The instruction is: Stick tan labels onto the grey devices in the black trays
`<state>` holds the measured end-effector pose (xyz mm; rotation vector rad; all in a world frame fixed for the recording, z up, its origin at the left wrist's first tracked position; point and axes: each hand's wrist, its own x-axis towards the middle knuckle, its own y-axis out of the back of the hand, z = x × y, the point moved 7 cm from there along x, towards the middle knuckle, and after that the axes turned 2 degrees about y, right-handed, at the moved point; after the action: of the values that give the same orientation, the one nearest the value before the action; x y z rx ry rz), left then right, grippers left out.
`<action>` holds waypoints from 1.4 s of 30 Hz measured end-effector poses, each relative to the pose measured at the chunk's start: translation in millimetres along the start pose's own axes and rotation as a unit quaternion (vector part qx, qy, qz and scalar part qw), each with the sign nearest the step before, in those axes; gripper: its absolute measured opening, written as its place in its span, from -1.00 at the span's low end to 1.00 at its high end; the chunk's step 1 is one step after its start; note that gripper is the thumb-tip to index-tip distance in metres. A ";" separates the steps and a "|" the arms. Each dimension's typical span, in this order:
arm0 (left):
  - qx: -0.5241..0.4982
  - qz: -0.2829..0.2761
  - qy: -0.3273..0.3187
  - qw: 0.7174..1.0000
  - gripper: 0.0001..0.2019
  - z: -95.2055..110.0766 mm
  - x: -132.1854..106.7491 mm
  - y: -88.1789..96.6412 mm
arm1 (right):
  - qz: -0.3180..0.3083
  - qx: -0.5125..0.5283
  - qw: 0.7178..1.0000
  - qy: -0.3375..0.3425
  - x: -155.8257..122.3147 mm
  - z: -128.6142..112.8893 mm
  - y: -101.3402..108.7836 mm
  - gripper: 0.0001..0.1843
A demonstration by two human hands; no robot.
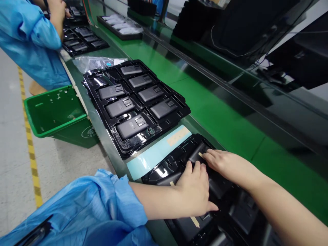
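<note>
My left hand [193, 189] lies over the near black plastic tray [164, 171], its fingers stretched out and thumb apart. The part under the palm is hidden. Just beyond, my right hand [228, 167] has its bent fingertips closed at a short yellow tape strip [200, 154] on a dark grey battery-like block [196, 153]. Another yellow strip [195, 222] lies across a block by my left wrist. Between this tray and the farther one is a light blue backing sheet [156, 153] with a tan patch of strips [178, 135].
A farther black tray [123, 147] holds several grey blocks, with a clear plastic bag [97, 63] behind it. A green bin [58, 112] stands left of the bench. A co-worker in a blue sleeve [33, 30] works at the far left. A green belt [174, 82] runs alongside.
</note>
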<state>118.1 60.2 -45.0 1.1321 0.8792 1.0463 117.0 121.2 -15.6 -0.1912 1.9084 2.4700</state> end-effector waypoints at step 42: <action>0.196 -0.009 -0.172 0.965 -0.64 -46.4 43.9 35.4 | 0.496 0.000 0.798 -0.344 16.4 -180.9 37.3 -0.57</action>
<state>80.2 118.2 -22.0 1.5791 0.8316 0.6422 113.4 -63.8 -26.2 1.8651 1.8274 2.3233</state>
